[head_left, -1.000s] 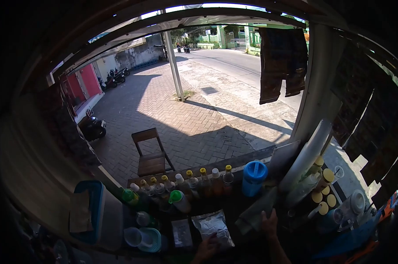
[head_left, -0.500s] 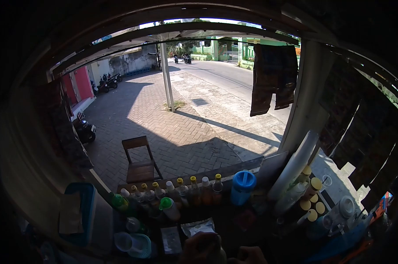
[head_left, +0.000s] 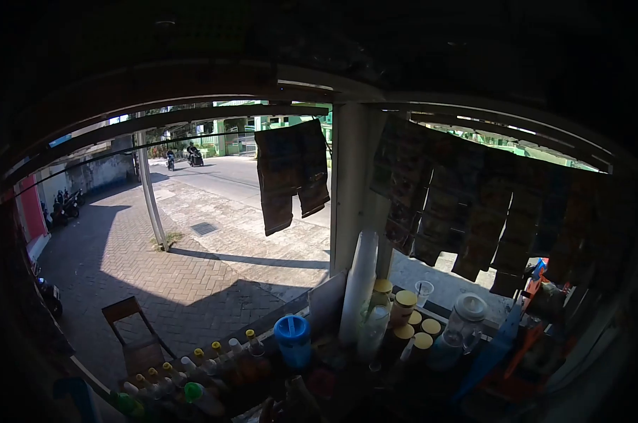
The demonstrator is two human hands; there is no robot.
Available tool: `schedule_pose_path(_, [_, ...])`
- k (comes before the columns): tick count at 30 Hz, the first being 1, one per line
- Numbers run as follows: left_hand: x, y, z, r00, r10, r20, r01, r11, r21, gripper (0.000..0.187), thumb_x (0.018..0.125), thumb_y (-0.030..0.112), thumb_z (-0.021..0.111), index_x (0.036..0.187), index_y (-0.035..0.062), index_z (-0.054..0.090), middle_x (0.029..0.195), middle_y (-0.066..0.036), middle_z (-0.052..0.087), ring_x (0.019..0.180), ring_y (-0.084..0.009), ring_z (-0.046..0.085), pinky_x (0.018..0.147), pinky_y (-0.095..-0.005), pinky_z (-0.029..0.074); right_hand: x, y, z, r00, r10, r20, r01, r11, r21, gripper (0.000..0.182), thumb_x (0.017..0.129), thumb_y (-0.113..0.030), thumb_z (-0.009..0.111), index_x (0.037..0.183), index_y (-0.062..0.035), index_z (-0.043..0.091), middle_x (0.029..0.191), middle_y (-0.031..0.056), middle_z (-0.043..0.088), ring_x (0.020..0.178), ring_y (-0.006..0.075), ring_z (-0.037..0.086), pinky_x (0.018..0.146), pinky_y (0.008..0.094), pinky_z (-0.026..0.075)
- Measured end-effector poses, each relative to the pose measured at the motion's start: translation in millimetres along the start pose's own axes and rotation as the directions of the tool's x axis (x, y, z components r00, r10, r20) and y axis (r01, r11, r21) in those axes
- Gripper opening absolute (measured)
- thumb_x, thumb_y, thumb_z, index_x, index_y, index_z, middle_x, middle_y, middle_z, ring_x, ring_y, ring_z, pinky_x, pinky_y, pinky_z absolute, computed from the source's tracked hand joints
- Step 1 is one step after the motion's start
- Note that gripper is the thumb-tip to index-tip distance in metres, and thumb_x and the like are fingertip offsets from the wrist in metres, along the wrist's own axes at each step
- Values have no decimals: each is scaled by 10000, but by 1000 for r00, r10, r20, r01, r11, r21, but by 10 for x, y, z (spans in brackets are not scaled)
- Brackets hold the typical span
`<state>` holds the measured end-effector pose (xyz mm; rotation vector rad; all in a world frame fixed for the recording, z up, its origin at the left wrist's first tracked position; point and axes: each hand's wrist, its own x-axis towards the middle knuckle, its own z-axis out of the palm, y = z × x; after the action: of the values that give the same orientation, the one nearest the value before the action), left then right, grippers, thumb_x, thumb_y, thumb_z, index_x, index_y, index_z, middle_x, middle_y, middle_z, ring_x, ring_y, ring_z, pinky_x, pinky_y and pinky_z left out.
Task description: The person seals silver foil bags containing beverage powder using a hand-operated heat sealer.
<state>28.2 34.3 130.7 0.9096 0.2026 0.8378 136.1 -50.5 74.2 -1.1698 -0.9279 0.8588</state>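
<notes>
At the bottom edge of the head view, a dim finger-like shape (head_left: 266,409) is all that shows of my hands. Deep shadow hides which hand it is and how its fingers are set. Just right of it rises a dull greyish shape (head_left: 301,392), too dark to name. Beyond stands a blue lidded plastic jug (head_left: 293,341). To the left, a row of bottles (head_left: 255,343) with yellow and white caps runs along the counter edge, with a green-capped bottle (head_left: 195,392) nearer me.
Yellow-lidded jars (head_left: 404,308), a tall stack of clear cups (head_left: 360,289) and a clear lidded pitcher (head_left: 467,321) stand right. Sachet strips (head_left: 294,176) hang overhead near a post (head_left: 348,190). Outside are a wooden chair (head_left: 135,335), paving and a road with motorbikes (head_left: 195,156).
My view has swung right and tilted up, so the counter items sit lower and further left. Both hands showed at the bottom before; the silver packet and white sachet near them have left view.
</notes>
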Motion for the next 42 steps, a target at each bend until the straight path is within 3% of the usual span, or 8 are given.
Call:
schedule_pose_path(12, [-332, -215, -677, 733, -71, -676, 221, 965, 138, 502, 864, 423, 635, 1085, -24, 584, 923, -128, 610, 838, -196, 607, 701, -331, 506, -79, 611, -534, 858, 510, 57, -506, 823, 259, 425, 978, -279, 465, 1325, -36, 436, 1124, 68, 591, 982, 209, 558, 923, 356, 445])
schedule_pose_path(14, [-368, 45, -391, 890, 251, -380, 249, 429, 868, 412, 928, 316, 557, 1161, -23, 557, 1136, -169, 605, 1042, -255, 604, 890, -349, 491, -101, 684, -647, 842, 539, 23, -534, 826, 180, 426, 978, -300, 463, 1313, -38, 452, 1113, 66, 594, 972, 208, 562, 915, 352, 449])
schedule_pose_path(16, [-267, -33, -341, 800, -1, -600, 43, 998, 56, 416, 972, 326, 461, 1155, -39, 542, 1130, -164, 592, 1027, -248, 600, 896, -360, 498, -100, 727, -753, 869, 493, -46, -487, 868, 92, 428, 977, -320, 461, 1301, -40, 468, 1102, 63, 598, 961, 206, 566, 907, 349, 453])
schedule_pose_path(19, [-172, 72, -86, 836, -107, -538, 74, 994, -84, 438, 990, 339, 407, 1175, -42, 515, 1119, -154, 596, 1033, -247, 593, 912, -373, 496, -63, 720, -867, 910, 362, -200, -379, 924, -54, 435, 977, -350, 458, 1282, -42, 492, 1086, 60, 604, 945, 205, 572, 895, 343, 459])
schedule_pose_path(26, [-278, -533, -490, 803, 73, -592, 228, 880, 417, 463, 1000, 354, 371, 1225, -39, 469, 1140, -161, 587, 1035, -230, 590, 879, -369, 498, 30, 394, -691, 925, 189, 330, -129, 972, -197, 563, 876, -283, 584, 1331, -7, 399, 1317, 201, 407, 1225, 277, 406, 1013, 393, 352])
schedule_pose_path(29, [-245, -673, -244, 790, -228, -569, 134, 970, -203, 531, 932, 365, 549, 1283, -6, 405, 1120, -127, 567, 984, -193, 584, 843, -338, 493, 148, 244, -377, 923, -102, 370, 242, 904, -353, 727, 875, -425, 535, 1458, -101, 245, 1487, 260, 23, 1311, 444, 203, 1060, 529, 244])
schedule_pose_path(32, [-260, -658, -196, 871, -12, -492, 156, 955, 252, 532, 906, 334, 603, 1286, 19, 406, 1109, -96, 569, 973, -173, 582, 808, -304, 503, 123, 280, -329, 939, -141, 314, 244, 916, -318, 713, 872, -433, 535, 1469, -158, 258, 1500, 265, 21, 1304, 432, 228, 1064, 520, 237])
schedule_pose_path(42, [-109, -428, -226, 608, -230, -760, 294, 954, -54, 382, 890, 230, 609, 1192, 11, 525, 1103, -127, 600, 965, -217, 598, 800, -345, 515, 325, 206, -361, 880, -315, 355, 449, 792, -413, 757, 751, -420, 717, 1363, -119, 391, 1391, 264, 290, 1263, 424, 331, 1013, 504, 330])
